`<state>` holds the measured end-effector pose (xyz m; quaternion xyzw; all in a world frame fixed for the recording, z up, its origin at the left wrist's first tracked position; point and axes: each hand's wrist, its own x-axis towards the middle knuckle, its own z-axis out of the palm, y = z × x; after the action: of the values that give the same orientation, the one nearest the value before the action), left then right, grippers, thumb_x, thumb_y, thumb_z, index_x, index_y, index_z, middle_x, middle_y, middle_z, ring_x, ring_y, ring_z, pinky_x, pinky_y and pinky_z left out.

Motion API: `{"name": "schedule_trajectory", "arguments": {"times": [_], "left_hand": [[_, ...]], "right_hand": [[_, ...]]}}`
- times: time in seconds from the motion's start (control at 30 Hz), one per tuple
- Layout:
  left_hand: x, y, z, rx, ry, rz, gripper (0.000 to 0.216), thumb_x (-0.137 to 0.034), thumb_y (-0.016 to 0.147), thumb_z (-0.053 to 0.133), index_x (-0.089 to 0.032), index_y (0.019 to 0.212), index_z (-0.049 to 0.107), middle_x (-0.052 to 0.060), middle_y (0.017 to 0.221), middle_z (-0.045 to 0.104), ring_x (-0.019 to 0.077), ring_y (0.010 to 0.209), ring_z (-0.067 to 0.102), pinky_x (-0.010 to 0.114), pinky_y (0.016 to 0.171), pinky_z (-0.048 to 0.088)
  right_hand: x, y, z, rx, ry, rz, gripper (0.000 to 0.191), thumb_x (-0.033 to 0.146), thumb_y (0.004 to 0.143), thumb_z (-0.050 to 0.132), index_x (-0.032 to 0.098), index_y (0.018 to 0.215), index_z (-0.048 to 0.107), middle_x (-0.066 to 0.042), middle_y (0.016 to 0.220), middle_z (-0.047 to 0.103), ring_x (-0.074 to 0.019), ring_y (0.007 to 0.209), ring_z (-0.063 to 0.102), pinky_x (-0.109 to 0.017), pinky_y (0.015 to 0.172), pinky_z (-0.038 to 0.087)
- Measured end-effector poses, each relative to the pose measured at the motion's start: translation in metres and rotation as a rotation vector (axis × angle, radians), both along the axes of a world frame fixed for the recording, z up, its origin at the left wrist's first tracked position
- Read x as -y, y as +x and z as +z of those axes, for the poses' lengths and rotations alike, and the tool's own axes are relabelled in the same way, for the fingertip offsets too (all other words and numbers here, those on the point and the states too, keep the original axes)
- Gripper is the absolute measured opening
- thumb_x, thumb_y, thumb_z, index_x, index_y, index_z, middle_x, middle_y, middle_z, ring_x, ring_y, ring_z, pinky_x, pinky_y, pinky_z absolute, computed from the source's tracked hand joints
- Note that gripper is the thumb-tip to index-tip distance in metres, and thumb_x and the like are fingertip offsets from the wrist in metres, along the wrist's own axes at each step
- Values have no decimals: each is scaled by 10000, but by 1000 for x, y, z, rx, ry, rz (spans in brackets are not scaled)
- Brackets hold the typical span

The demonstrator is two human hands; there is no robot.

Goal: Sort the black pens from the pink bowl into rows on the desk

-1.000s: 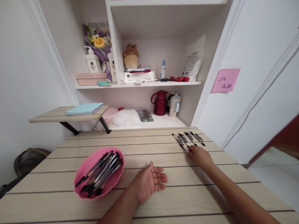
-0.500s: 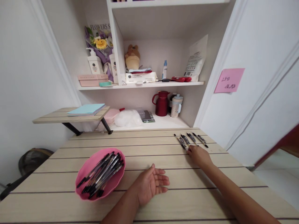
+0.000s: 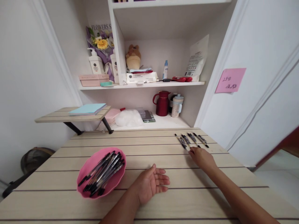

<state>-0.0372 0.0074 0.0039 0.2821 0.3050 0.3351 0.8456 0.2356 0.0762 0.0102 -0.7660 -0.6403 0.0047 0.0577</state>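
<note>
My right hand (image 3: 201,158) is closed in a pinch at the near ends of a row of black-capped pens on the right of the table. Its fingertips are at the lower end of a pen (image 3: 187,141), whose tip they partly hide. To its left lies another pen (image 3: 180,142); on the right are a third pen (image 3: 193,140) and one further pen (image 3: 201,140). My left hand (image 3: 153,183) rests on the table, palm turned sideways, fingers spread and holding nothing. Left of it stands a pink bowl (image 3: 84,169) with several black and clear pens (image 3: 105,172) piled inside.
The slatted wooden table (image 3: 149,143) meets a white shelf unit behind. A small raised stand (image 3: 51,116) bears blue paper (image 3: 88,109) at the back left. On the lower shelf are a red jug (image 3: 162,104), a cup (image 3: 177,107) and a white plastic bag (image 3: 129,118).
My right hand has drawn back slightly toward the right, showing more of the pens' lower ends. My left hand holds its place. The view has shifted a little.
</note>
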Motion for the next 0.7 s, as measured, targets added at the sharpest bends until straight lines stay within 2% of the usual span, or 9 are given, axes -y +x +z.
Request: {"name": "schedule_trajectory", "arguments": {"times": [0.1, 0.2, 0.3, 0.4, 0.43, 0.53, 0.6, 0.7], "left_hand": [[4, 1, 3, -58, 100, -4, 371, -447, 764, 497, -122, 935, 556, 126, 873, 621, 199, 783, 600, 337, 717, 424], [7, -7, 17, -293, 320, 14, 353, -386, 746, 528, -133, 990, 550, 107, 847, 625, 168, 696, 588, 318, 685, 428], [7, -35, 41, -726, 658, 127, 332, -287, 723, 534, -144, 1020, 568, 87, 838, 635, 170, 740, 571, 296, 723, 417], [4, -84, 64, -1297, 989, 368, 303, -234, 762, 454, -181, 1035, 575, 82, 1031, 606, 202, 965, 517, 312, 868, 353], [3, -100, 68, -1517, 1016, 409, 295, -223, 773, 433, -175, 1028, 573, 91, 1050, 598, 217, 999, 500, 329, 886, 335], [0, -139, 67, -1981, 851, 306, 287, -204, 783, 402, -120, 1004, 565, 147, 958, 609, 247, 896, 545, 339, 765, 386], [-2, -151, 61, -2094, 782, 237, 278, -215, 788, 392, -116, 976, 571, 160, 924, 610, 252, 834, 563, 334, 703, 395], [-4, -154, 53, -2119, 760, 235, 270, -242, 798, 382, -122, 923, 589, 167, 917, 606, 249, 805, 570, 325, 678, 392]], "right_hand": [[17, -14, -1, -19, -9, 53, 257, 311, 820, 397, 189, 732, 606, -94, 794, 660, -214, 755, 609, -261, 544, 316], [41, -34, -2, -35, -22, 149, 262, 301, 816, 401, 188, 696, 604, -88, 751, 657, -200, 722, 604, -254, 541, 300], [66, -54, -3, -56, -23, 248, 265, 276, 814, 391, 185, 669, 593, -82, 726, 655, -188, 693, 597, -252, 532, 276], [88, -67, -5, -97, -27, 329, 248, 269, 810, 401, 188, 657, 578, -71, 713, 655, -178, 678, 592, -252, 532, 264], [94, -70, -6, -108, -28, 342, 237, 275, 808, 407, 190, 663, 573, -66, 713, 656, -177, 675, 590, -252, 531, 260], [104, -78, -8, -118, -13, 349, 206, 282, 806, 416, 197, 685, 559, -56, 721, 657, -180, 671, 589, -256, 528, 251], [107, -82, -8, -122, 5, 350, 199, 278, 809, 412, 199, 689, 550, -53, 724, 657, -182, 674, 590, -259, 531, 251], [107, -86, -7, -131, 12, 364, 195, 279, 811, 410, 202, 683, 536, -51, 725, 656, -189, 678, 591, -264, 528, 246]]}}
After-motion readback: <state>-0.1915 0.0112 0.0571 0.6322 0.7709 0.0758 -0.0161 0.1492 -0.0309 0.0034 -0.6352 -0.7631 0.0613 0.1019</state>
